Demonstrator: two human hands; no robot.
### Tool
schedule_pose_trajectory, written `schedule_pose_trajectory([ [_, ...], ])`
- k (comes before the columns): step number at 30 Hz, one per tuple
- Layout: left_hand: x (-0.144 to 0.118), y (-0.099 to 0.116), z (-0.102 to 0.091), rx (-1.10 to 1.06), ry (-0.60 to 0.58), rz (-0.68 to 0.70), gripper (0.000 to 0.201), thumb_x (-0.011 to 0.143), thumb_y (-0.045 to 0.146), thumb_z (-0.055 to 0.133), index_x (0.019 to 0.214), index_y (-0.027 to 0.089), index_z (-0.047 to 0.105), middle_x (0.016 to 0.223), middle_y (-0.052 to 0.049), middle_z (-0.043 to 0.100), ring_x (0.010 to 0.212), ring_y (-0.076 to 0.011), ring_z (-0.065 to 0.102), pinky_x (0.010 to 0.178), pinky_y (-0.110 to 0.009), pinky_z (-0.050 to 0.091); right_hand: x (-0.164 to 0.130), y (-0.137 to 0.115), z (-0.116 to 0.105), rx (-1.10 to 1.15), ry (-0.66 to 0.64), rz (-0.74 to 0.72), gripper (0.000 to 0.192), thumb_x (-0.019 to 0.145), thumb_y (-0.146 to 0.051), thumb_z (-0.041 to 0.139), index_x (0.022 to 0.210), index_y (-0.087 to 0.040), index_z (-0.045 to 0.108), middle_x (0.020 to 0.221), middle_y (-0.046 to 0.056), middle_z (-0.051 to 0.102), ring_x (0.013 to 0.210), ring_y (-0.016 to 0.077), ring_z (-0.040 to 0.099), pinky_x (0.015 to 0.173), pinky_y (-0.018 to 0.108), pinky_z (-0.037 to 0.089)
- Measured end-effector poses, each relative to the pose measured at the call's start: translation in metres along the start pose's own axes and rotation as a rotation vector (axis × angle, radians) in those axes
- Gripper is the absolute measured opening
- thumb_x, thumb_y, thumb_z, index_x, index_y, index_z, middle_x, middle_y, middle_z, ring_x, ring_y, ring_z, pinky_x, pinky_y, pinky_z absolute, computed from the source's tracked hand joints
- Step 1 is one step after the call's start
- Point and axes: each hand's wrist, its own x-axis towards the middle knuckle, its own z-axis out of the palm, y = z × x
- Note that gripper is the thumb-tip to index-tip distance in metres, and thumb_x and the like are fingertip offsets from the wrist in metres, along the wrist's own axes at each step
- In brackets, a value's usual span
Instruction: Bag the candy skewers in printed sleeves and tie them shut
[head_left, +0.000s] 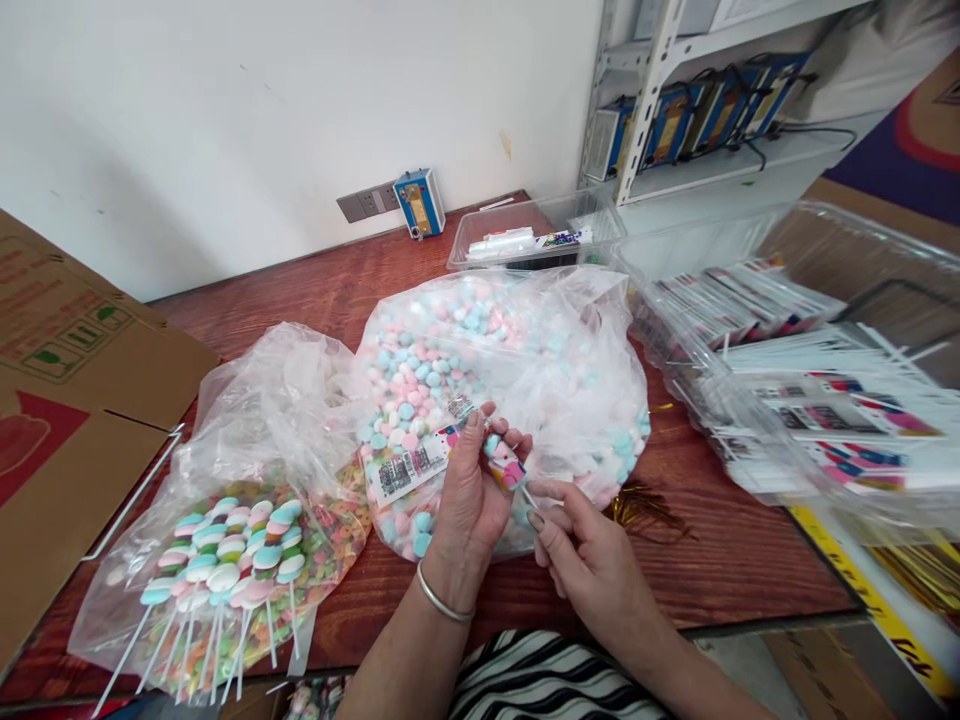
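My left hand (476,480), with a bangle at its wrist, is closed around a marshmallow lollipop (504,465) in a printed clear wrapper. Its stick points down to the right, where the fingertips of my right hand (589,550) pinch it. Just left of my left hand, a flat printed wrapper (405,475) lies over a big clear bag (525,370) of pink, blue and white marshmallows. Several unwrapped marshmallow lollipops (229,545) rest farther left on a bag of coloured ring-shaped sweets (330,535), their white sticks towards me.
At right stands a clear plastic bin (697,400) with printed wrappers and white sticks. A smaller clear tray (536,235) sits behind the marshmallow bag, near a blue box (420,203). Gold twist ties (649,510) lie right of my hands; a cardboard box (97,400) borders the left.
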Motion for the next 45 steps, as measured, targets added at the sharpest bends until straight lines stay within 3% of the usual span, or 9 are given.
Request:
schedule_pose_trajectory([
  [3,0.000,0.005,0.001,-0.044,0.010,0.006,0.017,0.091,0.025,0.058,0.102,0.014,0.063,0.072,0.004,0.058,0.060,-0.0066,0.058,0.080,-0.029,0.054,-0.002,-0.001,0.000,-0.152,0.085,-0.121,0.028,0.095,-0.035,0.048,0.118,-0.020,0.052,0.063,-0.002,0.058,0.057,0.0150,0.055,0.057,0.026,0.042],
  [8,-0.003,0.018,0.002,-0.070,-0.105,-0.007,0.029,0.091,0.038,0.055,0.104,0.014,0.064,0.076,0.001,0.060,0.065,-0.0109,0.061,0.082,-0.036,0.055,-0.002,0.000,-0.002,0.260,-0.203,0.168,0.034,0.094,-0.054,0.044,0.088,-0.021,0.051,0.046,-0.008,0.046,0.033,0.0070,0.031,0.034,0.019,0.020],
  [12,-0.002,0.026,0.001,-0.062,-0.116,0.067,0.015,0.088,0.030,0.062,0.094,0.016,0.063,0.072,0.004,0.056,0.058,-0.0064,0.056,0.065,-0.024,0.051,-0.008,0.005,-0.001,0.401,-0.291,0.227,0.037,0.095,-0.056,0.043,0.088,-0.020,0.051,0.044,-0.011,0.038,0.034,0.0052,0.023,0.035,0.018,0.016],
  [17,-0.004,0.011,0.002,-0.022,-0.162,0.039,0.013,0.087,0.026,0.066,0.084,0.014,0.060,0.058,0.009,0.043,0.040,-0.0001,0.034,0.046,-0.016,0.037,-0.012,0.007,0.004,0.214,-0.137,0.014,0.033,0.096,-0.049,0.046,0.082,-0.020,0.051,0.060,-0.006,0.036,0.050,0.0085,0.031,0.043,0.019,0.026],
  [24,-0.016,-0.006,0.005,0.057,-0.161,0.039,0.018,0.084,0.027,0.069,0.079,0.016,0.056,0.055,0.009,0.039,0.045,-0.0029,0.038,0.064,-0.024,0.048,0.000,0.006,0.001,-0.175,0.040,-0.255,0.024,0.098,-0.033,0.041,0.080,-0.020,0.051,0.069,-0.001,0.055,0.062,0.0137,0.052,0.057,0.022,0.041],
  [30,-0.011,-0.003,0.004,-0.006,-0.077,-0.073,0.020,0.089,0.034,0.061,0.084,0.015,0.058,0.053,0.009,0.041,0.042,-0.0033,0.040,0.065,-0.024,0.051,0.002,-0.002,0.007,-0.441,0.154,-0.431,0.024,0.097,-0.023,0.041,0.075,-0.020,0.051,0.058,-0.004,0.052,0.047,0.0113,0.050,0.047,0.022,0.035],
  [36,-0.005,0.011,-0.002,-0.002,-0.044,-0.246,0.018,0.093,0.025,0.053,0.078,0.014,0.057,0.052,0.008,0.047,0.041,-0.0032,0.047,0.067,-0.024,0.055,-0.002,-0.023,-0.005,-0.429,0.021,-0.404,0.025,0.100,-0.023,0.040,0.079,-0.020,0.054,0.066,-0.002,0.059,0.057,0.0120,0.056,0.054,0.022,0.041],
  [40,-0.016,0.011,-0.007,0.082,0.029,-0.298,0.016,0.088,0.024,0.060,0.077,0.013,0.058,0.056,0.004,0.056,0.048,-0.0073,0.057,0.072,-0.030,0.057,-0.007,-0.020,-0.013,-0.629,0.153,-0.610,0.011,0.095,-0.017,0.050,0.101,-0.016,0.059,0.084,0.006,0.067,0.076,0.0179,0.064,0.069,0.028,0.049],
  [45,-0.035,0.001,-0.016,0.163,0.103,-0.307,0.017,0.083,0.027,0.067,0.076,0.013,0.061,0.064,-0.001,0.065,0.060,-0.0154,0.068,0.072,-0.034,0.058,-0.017,-0.007,-0.012,-0.806,0.128,-0.748,0.017,0.091,-0.009,0.054,0.106,-0.012,0.061,0.083,0.008,0.070,0.076,0.0192,0.065,0.071,0.032,0.051],
])
